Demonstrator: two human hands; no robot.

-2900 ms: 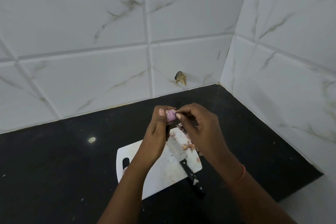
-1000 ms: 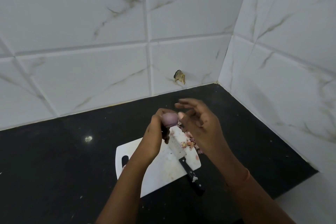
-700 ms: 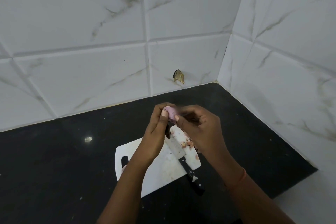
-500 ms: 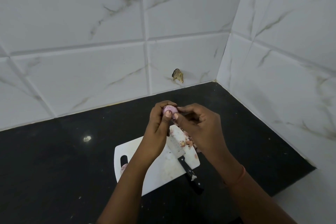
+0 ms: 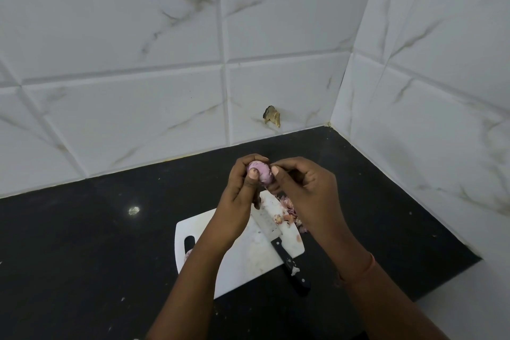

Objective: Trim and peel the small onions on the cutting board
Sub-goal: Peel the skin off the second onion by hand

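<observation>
A small pink onion (image 5: 262, 173) is held up above the far end of the white cutting board (image 5: 248, 259). My left hand (image 5: 240, 193) grips it, thumb across its front. My right hand (image 5: 306, 188) pinches at the onion's right side with thumb and forefinger. A knife (image 5: 278, 243) with a black handle lies diagonally on the board, blade toward the far end. Pinkish onion peels (image 5: 288, 214) lie in a heap at the board's far right corner. Another pink onion (image 5: 188, 254) peeks out at the board's left edge beside my left forearm.
The board lies on a black stone counter (image 5: 82, 243) in a corner of white marble-look wall tiles (image 5: 138, 119). A brownish chip (image 5: 271, 116) marks the back wall. The counter's edge runs at the lower right.
My right hand opened away from the onion a second ago, then came back and pinches at it again. The onion stays in my left hand, turned slightly.
</observation>
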